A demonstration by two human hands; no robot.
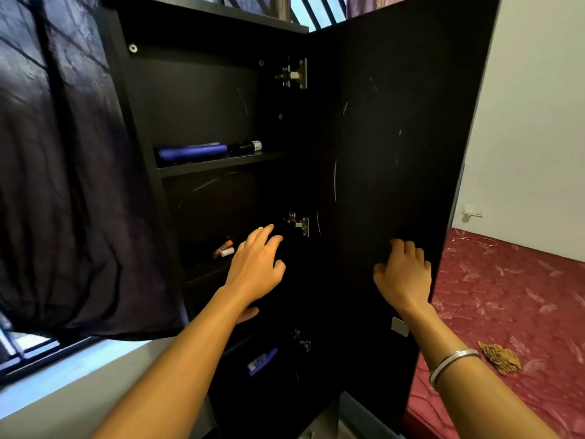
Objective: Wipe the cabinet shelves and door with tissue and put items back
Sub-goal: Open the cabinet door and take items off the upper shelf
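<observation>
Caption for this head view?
Left hand reaches into the open cabinet; right hand rests on its door.

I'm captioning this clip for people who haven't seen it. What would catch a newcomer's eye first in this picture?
Most striking is the tall dark cabinet door swung wide open in the middle, its inner face streaked with pale scratches. The right hand rests against the door low down, while the left hand reaches with spread fingers into the middle shelf. A blue folded item lies on the shelf above, and a red patterned mattress fills the right side.

My matt dark wood-look cabinet door (395,137) shows pale scuffs, its hinges (296,74) shiny metal, like my bangle (451,364).
</observation>
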